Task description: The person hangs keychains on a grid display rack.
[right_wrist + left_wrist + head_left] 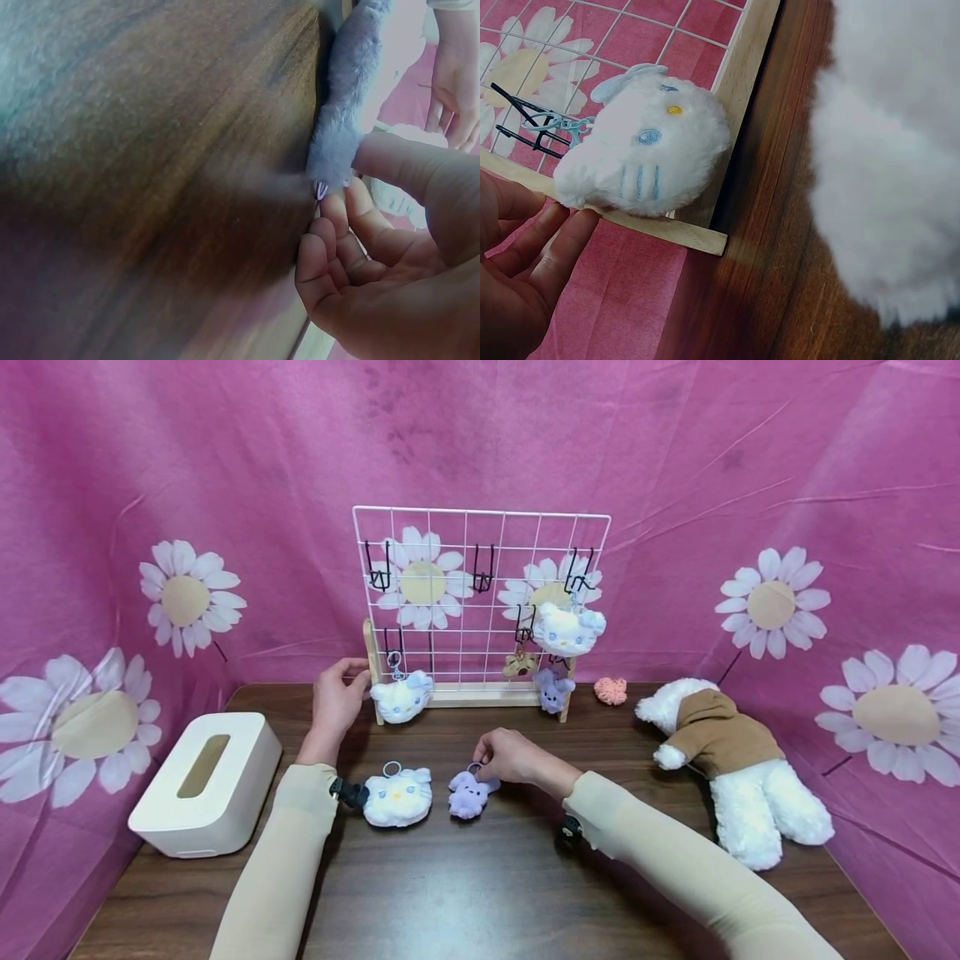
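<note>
My left hand (pixel 337 697) pinches the left wooden post of a white grid display rack (pixel 480 512), fingertips at the post's edge. Right beside it, a white plush cat keychain (pixel 656 150) hangs from a black hook. My right hand (pixel 512 756) pinches a lilac plush keychain (pixel 467 795) by its ring, low over the table; its thumb touches the plush (pixel 349 97) in the right wrist view. A second white cat keychain (pixel 397 797) lies to the left of it. Higher on the rack's right side hang another white cat (pixel 567 629), a brown keychain (pixel 519 664) and a lilac one (pixel 553 691).
A white tissue box (pixel 251 777) stands at the left of the brown table (pixel 457 893). On the right lies a white plush bear (pixel 750 793) in a brown top. A small coral plush (pixel 611 691) sits behind it. Several black hooks (pixel 483 578) are on the grid.
</note>
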The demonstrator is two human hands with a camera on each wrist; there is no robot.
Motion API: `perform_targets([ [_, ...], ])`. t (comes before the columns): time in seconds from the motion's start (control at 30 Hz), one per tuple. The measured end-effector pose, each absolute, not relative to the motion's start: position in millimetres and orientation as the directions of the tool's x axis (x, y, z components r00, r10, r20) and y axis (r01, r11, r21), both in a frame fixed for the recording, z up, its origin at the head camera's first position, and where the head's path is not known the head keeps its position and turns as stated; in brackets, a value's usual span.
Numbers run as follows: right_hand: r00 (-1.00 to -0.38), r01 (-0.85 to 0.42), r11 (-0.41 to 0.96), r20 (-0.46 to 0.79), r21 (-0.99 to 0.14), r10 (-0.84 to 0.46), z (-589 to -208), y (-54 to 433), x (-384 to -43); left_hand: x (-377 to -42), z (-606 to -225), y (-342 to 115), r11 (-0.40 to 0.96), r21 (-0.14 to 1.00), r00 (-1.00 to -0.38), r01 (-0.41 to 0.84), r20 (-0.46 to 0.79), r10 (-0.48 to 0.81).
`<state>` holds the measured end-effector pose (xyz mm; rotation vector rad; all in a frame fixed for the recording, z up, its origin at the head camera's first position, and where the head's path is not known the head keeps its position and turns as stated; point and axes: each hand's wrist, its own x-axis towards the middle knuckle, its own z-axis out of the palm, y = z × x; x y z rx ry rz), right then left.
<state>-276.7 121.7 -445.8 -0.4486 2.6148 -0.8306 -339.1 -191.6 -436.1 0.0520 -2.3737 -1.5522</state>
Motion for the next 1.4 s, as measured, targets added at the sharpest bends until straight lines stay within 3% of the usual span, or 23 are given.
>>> perform_targets([
  [0.53, -0.884, -0.227, 0.713, -0.168, -0.663, -0.437, -449.7, 130.0, -272.9, -336.8, -435.1, -189.9, 0.405, 0.903, -0.951, 0.145, 0.24, -0.195],
  [1.4, -0.931, -0.253, 0.641, 0.002, -0.725, -0.365, -432.0, 140.9, -261.2, -337.6, -434.6, -190.1, 0.389, 0.911, -0.951, 0.139, 0.233, -0.205],
])
